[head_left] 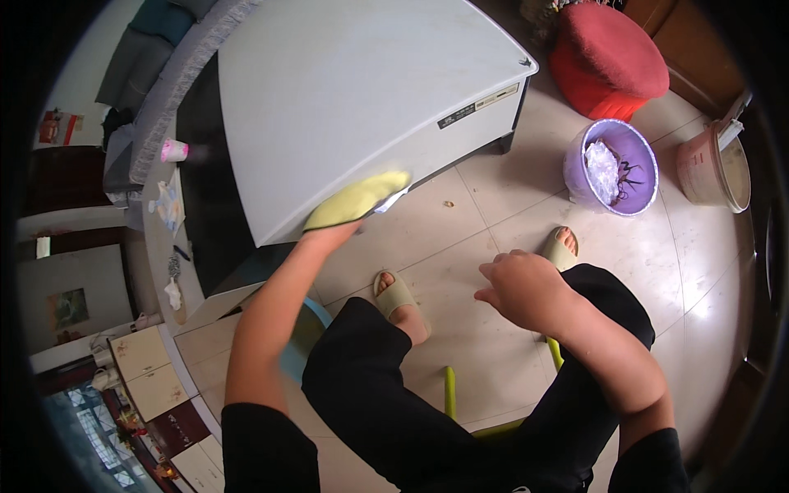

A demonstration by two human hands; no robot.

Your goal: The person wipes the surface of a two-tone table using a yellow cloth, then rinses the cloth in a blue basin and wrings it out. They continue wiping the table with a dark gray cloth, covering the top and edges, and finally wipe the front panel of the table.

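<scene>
A yellow cloth mitt [362,197] with a dark hem covers my left hand, so the fingers are hidden. The mitt lies against the near edge of a large, pale grey, smooth-topped piece of furniture or appliance [353,90]. A small white piece [393,199] shows along the mitt's lower side. My right hand [526,287] is bare and hangs in the air above my right knee, apart from everything. Its fingers are loosely bent, the thumb stands away from them, and nothing shows in it.
A purple bin [579,185] with a plastic liner stands right of the grey piece, near a red stool [608,62] and a pale bucket [699,177]. Low down, a blue basin [297,353] is partly hidden by my left leg. A pink-and-white cup [174,150] sits at the left.
</scene>
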